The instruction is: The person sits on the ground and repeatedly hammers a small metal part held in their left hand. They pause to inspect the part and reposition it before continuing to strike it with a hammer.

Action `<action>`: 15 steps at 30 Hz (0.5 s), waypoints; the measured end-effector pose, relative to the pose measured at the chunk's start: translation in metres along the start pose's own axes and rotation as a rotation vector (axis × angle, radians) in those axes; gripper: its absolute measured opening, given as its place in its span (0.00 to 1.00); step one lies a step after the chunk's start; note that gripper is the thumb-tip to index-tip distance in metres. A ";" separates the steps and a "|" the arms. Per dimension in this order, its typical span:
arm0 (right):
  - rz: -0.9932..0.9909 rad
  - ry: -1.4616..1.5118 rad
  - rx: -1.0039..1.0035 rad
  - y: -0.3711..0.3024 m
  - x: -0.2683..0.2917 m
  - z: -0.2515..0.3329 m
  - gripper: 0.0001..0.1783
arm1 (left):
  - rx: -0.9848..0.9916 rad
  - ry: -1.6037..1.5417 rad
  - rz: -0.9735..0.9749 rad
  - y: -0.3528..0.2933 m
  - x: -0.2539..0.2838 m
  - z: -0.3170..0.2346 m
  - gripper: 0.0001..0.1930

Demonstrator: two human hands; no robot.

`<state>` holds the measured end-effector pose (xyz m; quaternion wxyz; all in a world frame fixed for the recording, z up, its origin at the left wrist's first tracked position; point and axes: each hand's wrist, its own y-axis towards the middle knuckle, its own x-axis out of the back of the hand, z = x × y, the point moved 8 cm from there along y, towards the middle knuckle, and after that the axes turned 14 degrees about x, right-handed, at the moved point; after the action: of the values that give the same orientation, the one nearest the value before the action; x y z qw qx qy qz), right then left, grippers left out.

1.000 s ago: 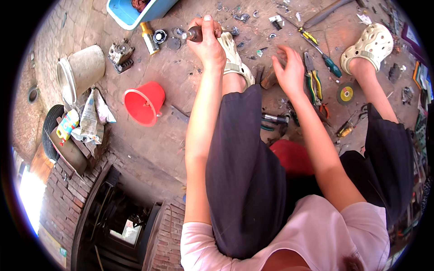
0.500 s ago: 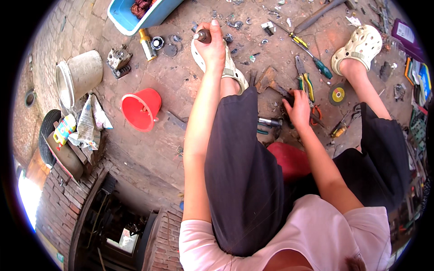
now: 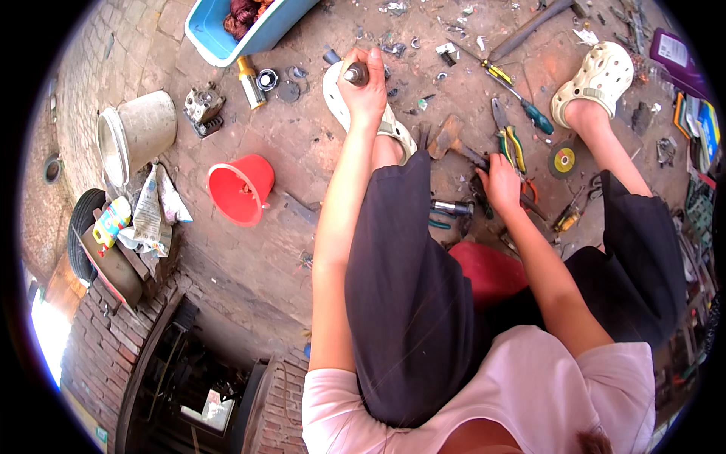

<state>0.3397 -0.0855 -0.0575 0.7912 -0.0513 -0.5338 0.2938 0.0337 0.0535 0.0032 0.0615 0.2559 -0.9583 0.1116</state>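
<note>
Left hand [image 3: 367, 97] clenched round a dark handle [image 3: 355, 73], butt end up, presumably for steadiness; right hand [image 3: 501, 184] grasped the hammer [image 3: 446, 138] mid-shaft, perhaps for balance, on the floor [image 3: 299, 147] well off its brick-wall [image 3: 280, 401] edge.

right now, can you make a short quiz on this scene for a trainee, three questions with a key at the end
1. True or false: the left hand holds a dark brown handle.
2. Multiple choice: what colour is the tub at the top edge of the picture? a) green b) blue c) yellow
3. Fill in: the right hand is closed around the handle of a ____, whose rusty head lies on the ground.

Key: 1 true; 2 b; 3 hammer.
</note>
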 end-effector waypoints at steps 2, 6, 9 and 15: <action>0.040 0.090 -0.090 -0.003 0.008 0.008 0.19 | -0.014 -0.063 -0.002 -0.001 0.003 0.003 0.17; 0.123 0.211 -0.162 0.005 0.027 0.030 0.26 | 0.033 -0.064 -0.005 0.002 0.004 0.008 0.16; 0.082 0.491 -0.274 0.017 0.031 0.024 0.32 | -0.011 -0.010 -0.004 0.000 -0.008 -0.012 0.17; -0.048 1.162 -0.331 0.022 0.147 0.105 0.29 | -0.023 -0.095 0.007 -0.004 -0.007 -0.010 0.13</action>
<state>0.2766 -0.0156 0.0987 0.9413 -0.3137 -0.0539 0.1127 0.0428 0.0562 0.0125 0.0186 0.2568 -0.9622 0.0887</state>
